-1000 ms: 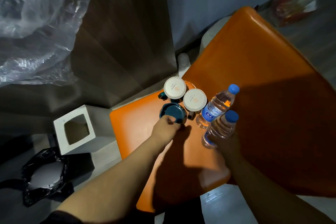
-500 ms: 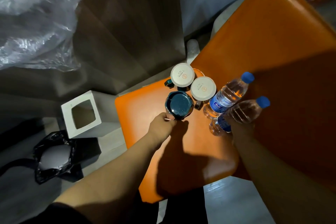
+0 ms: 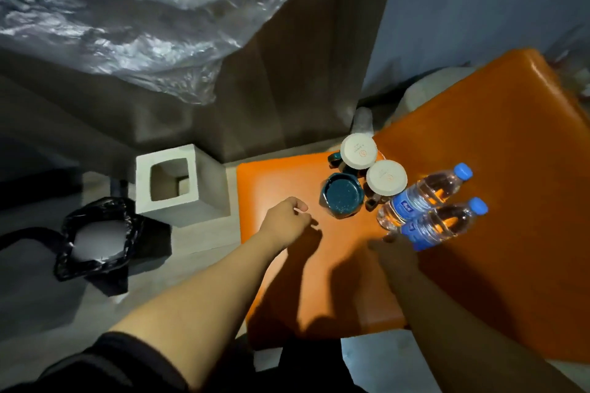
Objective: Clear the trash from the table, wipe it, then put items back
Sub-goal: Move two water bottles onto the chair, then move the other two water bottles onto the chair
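Hands differ: left hand [image 3: 285, 222] loosely curled, empty, beside teal dish [image 3: 342, 198]; right hand [image 3: 397, 254] by near bottle [image 3: 443, 225], grip unclear

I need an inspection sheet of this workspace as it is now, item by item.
Surface: orange table top, partly in shadow.
Job's things: teal round dish, two white-lidded mugs, two clear blue-capped water bottles, grouped together.
Clutter: crumpled clear plastic sheet, upper left.
Hands: left hand loosely curled, empty, apart from the dish; right hand shadowed at nearer bottle's base, grip unclear.
Cables: nothing seen.
Surroundings: white square box, black-bagged bin on floor.
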Action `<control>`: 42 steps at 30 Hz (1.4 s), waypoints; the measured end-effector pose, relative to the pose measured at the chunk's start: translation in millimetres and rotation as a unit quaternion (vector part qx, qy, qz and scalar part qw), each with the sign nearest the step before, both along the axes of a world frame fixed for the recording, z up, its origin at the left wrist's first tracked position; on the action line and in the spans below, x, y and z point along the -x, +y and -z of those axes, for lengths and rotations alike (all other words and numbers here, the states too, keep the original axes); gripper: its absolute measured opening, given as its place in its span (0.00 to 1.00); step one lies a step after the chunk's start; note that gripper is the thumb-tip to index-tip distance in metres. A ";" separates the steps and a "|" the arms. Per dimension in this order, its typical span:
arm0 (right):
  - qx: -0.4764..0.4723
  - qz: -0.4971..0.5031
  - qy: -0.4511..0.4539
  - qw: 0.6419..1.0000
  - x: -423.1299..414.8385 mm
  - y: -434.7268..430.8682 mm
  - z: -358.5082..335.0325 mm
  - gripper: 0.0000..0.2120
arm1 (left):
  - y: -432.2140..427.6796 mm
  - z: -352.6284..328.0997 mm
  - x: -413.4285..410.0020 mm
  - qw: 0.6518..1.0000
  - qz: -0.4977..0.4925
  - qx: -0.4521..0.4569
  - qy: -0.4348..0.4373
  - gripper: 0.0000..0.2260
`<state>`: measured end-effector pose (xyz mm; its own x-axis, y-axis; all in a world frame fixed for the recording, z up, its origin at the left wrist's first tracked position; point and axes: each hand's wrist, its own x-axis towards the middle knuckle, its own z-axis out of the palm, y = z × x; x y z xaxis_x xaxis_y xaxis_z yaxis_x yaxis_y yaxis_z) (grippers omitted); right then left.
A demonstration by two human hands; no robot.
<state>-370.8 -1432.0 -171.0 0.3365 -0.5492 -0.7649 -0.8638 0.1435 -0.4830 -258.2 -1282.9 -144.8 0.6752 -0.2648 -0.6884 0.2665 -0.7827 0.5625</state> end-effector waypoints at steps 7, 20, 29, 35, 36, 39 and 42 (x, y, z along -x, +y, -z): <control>0.056 -0.266 -0.054 0.961 -61.9 143.7 -35.5 0.12 | 146.7 -27.3 0.9 0.994 0.005 -0.051 -0.098 0.06; 0.125 -0.692 -0.128 0.700 -76.0 539.1 -97.6 0.11 | 535.9 -72.1 88.4 0.945 -0.218 -0.191 -0.148 0.09; 0.115 -0.807 -0.198 0.544 -69.7 727.1 -124.1 0.11 | 698.9 -99.1 145.8 0.882 -0.366 -0.255 -0.151 0.11; 0.110 -0.846 -0.238 0.465 -81.7 833.6 -141.8 0.12 | 792.0 -111.9 148.8 0.862 -0.394 -0.274 -0.161 0.12; 0.108 -0.846 -0.246 0.460 -87.5 852.3 -145.2 0.11 | 808.8 -114.8 143.9 0.859 -0.399 -0.276 -0.164 0.12; 0.097 -0.843 -0.277 0.450 -113.0 912.9 -155.6 0.10 | 862.2 -126.6 120.9 0.843 -0.414 -0.289 -0.188 0.11; 0.093 -0.836 -0.308 0.445 -144.3 974.7 -167.2 0.10 | 917.2 -140.0 92.7 0.833 -0.417 -0.301 -0.206 0.10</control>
<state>-226.5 -457.4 -3.8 0.5090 0.8269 -0.2391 0.6152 -0.5438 -0.5708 -350.9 -365.7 -4.8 0.6638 0.7230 -0.1913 0.7394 -0.5959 0.3135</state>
